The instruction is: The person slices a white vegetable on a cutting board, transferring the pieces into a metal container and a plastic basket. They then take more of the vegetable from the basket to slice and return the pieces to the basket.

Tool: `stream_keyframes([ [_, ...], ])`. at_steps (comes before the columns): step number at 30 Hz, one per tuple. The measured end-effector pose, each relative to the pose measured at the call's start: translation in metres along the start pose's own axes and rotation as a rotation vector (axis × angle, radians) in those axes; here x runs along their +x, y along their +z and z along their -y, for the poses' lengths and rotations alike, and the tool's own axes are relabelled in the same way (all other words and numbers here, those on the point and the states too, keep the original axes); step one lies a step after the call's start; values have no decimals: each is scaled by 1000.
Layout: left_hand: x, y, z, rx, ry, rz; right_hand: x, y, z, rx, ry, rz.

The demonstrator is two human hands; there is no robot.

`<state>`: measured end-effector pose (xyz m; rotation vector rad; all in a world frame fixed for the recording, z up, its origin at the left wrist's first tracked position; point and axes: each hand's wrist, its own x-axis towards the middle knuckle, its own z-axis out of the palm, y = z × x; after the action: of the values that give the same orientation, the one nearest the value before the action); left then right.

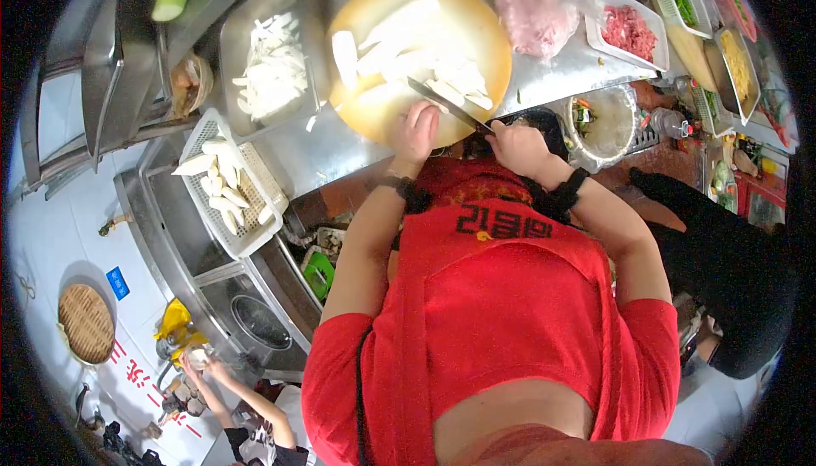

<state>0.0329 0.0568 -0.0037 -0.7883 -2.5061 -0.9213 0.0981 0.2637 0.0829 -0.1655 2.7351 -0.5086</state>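
My right hand grips the handle of a kitchen knife, whose blade slants up and left over the round yellow cutting board. Close to the blade, my left hand has its fingers curled, pressing on a peeled white vegetable stem; glare blurs its outline. Larger white stems and cut white pieces lie farther up the board. Left of the board, white strips fill part of a metal tray. Whole pale stems sit in a white plastic basket.
Right of the board are a pinkish plastic bag, a white tray of chopped meat and a lined bin. A person in black is close on my right. Another person's arms reach in at lower left.
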Motion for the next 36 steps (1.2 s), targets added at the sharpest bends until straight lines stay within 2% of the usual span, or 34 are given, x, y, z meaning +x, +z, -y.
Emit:
stream_keyframes([
  [2,3,0,0,-18,10,-7,1,-5,-1,-27,15,38],
  [7,0,-1,-1,-37,-11,-2,-13,-10,-13,20,-67,-51],
  [10,-1,0,0,-20,5,-10,-18,-20,-8,-16,-27,8],
  [19,1,2,1,12,15,13,1,7,-3,-43,-16,-7],
  [23,1,-2,-1,8,22,-6,-1,-13,-3,-6,-23,37],
  [26,2,-1,-1,20,22,-19,-12,-7,-13,1,-62,-44],
  [36,5,0,-1,5,74,-61,-25,-21,-11,3,-31,-28],
])
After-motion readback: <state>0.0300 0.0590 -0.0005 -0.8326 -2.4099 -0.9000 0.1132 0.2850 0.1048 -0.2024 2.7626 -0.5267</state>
